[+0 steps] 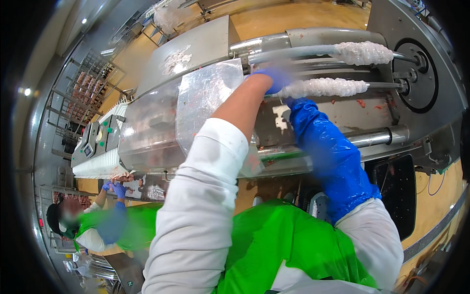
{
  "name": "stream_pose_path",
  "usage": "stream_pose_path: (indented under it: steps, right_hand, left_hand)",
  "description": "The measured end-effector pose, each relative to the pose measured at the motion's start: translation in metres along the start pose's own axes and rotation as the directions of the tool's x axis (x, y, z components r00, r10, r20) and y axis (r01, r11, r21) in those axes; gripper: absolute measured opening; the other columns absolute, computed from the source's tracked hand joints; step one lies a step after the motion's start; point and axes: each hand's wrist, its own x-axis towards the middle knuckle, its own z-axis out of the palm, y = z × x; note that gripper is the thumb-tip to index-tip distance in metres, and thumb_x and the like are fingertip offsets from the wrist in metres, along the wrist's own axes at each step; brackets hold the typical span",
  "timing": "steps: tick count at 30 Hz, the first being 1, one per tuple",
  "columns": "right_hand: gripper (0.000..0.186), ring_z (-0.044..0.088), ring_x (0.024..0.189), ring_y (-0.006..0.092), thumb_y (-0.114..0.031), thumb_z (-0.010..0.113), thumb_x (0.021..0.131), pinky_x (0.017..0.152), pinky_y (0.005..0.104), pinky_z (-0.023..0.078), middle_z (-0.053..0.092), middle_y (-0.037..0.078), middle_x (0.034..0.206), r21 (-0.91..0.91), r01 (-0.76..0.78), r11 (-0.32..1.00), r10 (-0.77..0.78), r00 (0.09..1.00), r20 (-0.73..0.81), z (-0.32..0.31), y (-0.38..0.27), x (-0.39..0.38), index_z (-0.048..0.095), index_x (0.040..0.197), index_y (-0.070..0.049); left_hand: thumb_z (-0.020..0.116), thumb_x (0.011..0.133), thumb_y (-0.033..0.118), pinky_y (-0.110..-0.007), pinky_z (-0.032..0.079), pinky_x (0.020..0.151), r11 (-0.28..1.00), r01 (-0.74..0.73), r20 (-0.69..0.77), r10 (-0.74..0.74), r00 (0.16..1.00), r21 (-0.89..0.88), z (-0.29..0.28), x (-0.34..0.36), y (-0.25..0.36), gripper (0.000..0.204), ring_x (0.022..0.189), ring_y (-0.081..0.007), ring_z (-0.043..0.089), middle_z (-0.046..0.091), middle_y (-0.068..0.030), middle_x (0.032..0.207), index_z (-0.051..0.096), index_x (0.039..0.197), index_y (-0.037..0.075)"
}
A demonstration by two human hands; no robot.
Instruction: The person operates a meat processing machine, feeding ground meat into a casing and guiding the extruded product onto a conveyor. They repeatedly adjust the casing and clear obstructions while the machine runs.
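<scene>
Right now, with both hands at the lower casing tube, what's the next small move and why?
Probably slide the bunched whitish casing further along the lower steel tube toward the round machine head. The left hand in a blue glove is at the casing's near end, the right hand in a blue sleeve cover sits just below it, and bare tube shows beyond.

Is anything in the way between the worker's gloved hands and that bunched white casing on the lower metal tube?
Nothing visible stands between them. The left hand in its blue glove is already at the near end of the bunched white casing on the lower metal tube. The right hand is hidden behind the blue sleeve, just under the casing's near end.
</scene>
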Motion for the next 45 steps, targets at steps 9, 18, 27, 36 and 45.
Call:
stream_pose_path:
  steps: [9, 18, 27, 36, 45]
  right_hand:
    - [0.032, 0.062, 0.107, 0.0225, -0.022, 0.048, 0.098, 0.091, 0.0393, 0.05, 0.064, 0.012, 0.115, -0.182, 0.097, 0.978, -0.102, 0.995, -0.015, 0.013, -0.013, 0.011, 0.057, 0.122, -0.005]
    - [0.034, 0.06, 0.111, 0.0229, -0.022, 0.049, 0.096, 0.094, 0.0408, 0.048, 0.064, 0.012, 0.117, -0.235, 0.107, 0.966, -0.094, 0.993, 0.066, 0.016, -0.019, -0.008, 0.057, 0.124, -0.004]
    - [0.037, 0.058, 0.114, 0.0233, -0.022, 0.05, 0.095, 0.097, 0.0423, 0.046, 0.064, 0.012, 0.119, -0.251, -0.05, 0.967, 0.098, 0.978, 0.183, 0.0, -0.052, -0.019, 0.057, 0.125, -0.003]
    - [0.031, 0.062, 0.103, 0.0263, -0.028, 0.048, 0.1, 0.092, 0.0442, 0.048, 0.065, 0.013, 0.11, 0.632, -0.495, 0.596, 0.012, 0.793, 0.609, 0.0, -0.055, -0.055, 0.06, 0.115, -0.003]
    - [0.031, 0.06, 0.094, 0.0235, -0.03, 0.046, 0.101, 0.089, 0.0372, 0.049, 0.058, 0.008, 0.1, -0.082, 0.0, 0.997, 0.007, 0.997, 0.076, -0.012, -0.034, -0.002, 0.056, 0.116, -0.005]
  left_hand:
    - [0.06, 0.085, 0.029, -0.042, 0.053, 0.074, 0.939, -0.092, -0.04, 0.084, 0.996, -0.331, 0.014, 0.048, -0.041, 0.034, 0.093, -0.0346, 0.066, 0.067, -0.0158, 0.108, 0.066, 0.113, 0.01]
    - [0.059, 0.085, 0.04, -0.042, 0.054, 0.082, 0.97, 0.016, -0.057, -0.03, 0.998, -0.241, 0.014, 0.031, -0.02, 0.047, 0.107, -0.0262, 0.064, 0.062, -0.0145, 0.126, 0.063, 0.123, 0.013]
    - [0.058, 0.083, 0.021, -0.037, 0.05, 0.084, 0.975, -0.112, 0.07, 0.127, 0.989, -0.191, 0.019, 0.011, -0.035, 0.031, 0.096, -0.025, 0.064, 0.067, -0.011, 0.11, 0.067, 0.112, 0.015]
    - [0.051, 0.09, 0.031, -0.043, 0.046, 0.096, 0.883, -0.371, 0.516, 0.184, 0.837, 0.287, 0.047, -0.078, -0.042, 0.034, 0.11, -0.0321, 0.06, 0.064, -0.0116, 0.118, 0.062, 0.117, 0.014]
    - [0.046, 0.093, 0.027, -0.044, 0.05, 0.092, 0.993, -0.104, -0.095, 0.11, 0.989, 0.063, -0.001, -0.024, -0.004, 0.037, 0.11, -0.0376, 0.061, 0.063, -0.0178, 0.122, 0.062, 0.123, 0.011]
